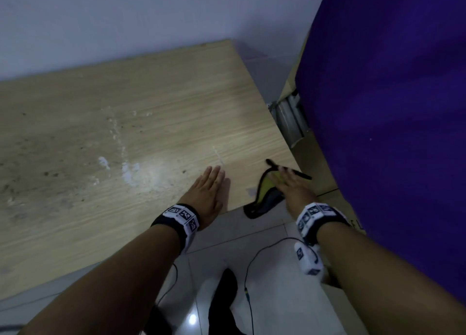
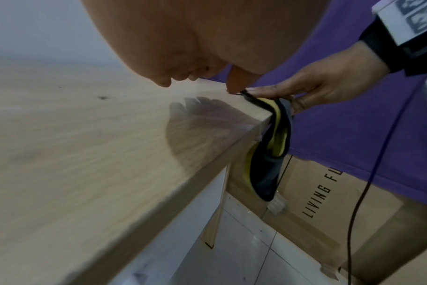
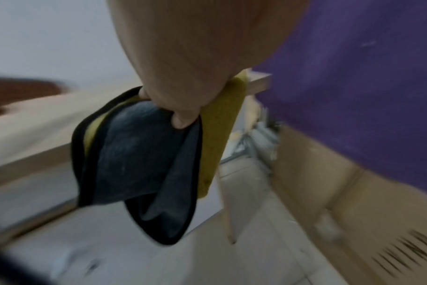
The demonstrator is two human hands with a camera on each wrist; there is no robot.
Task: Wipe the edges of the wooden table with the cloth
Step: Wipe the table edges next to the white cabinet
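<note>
Down at the near corner of the wooden table (image 1: pixel 156 102), the right hand (image 1: pixel 290 185) held the cloth (image 1: pixel 264 196) against the table's edge, fingers laid over the top of it and the thumb tucked beneath, so that the fabric was pinched between them. The cloth, yellow on one face and grey on the other with a black border, lay folded over the corner; most of it hung down below the hand, off the side of the tabletop. In the right wrist view the picture was blurred, though the thumb (image 3: pixel 183 119) pressing into the grey fabric could be made out.

Just to the left of that hand, near but not touching it, the left hand (image 1: pixel 209 190) lay flat on the tabletop with its fingers straight and close together, palm down, holding nothing.

Beyond the left hand's fingertips the wood carried white smears (image 1: pixel 131 173) and dark specks. To the right of the right hand stood a cardboard box (image 2: pixel 329 202) with black lettering, draped with a purple covering (image 1: pixel 390 107). Past both hands, the table's far edge met a pale wall (image 1: pixel 126 19).
</note>
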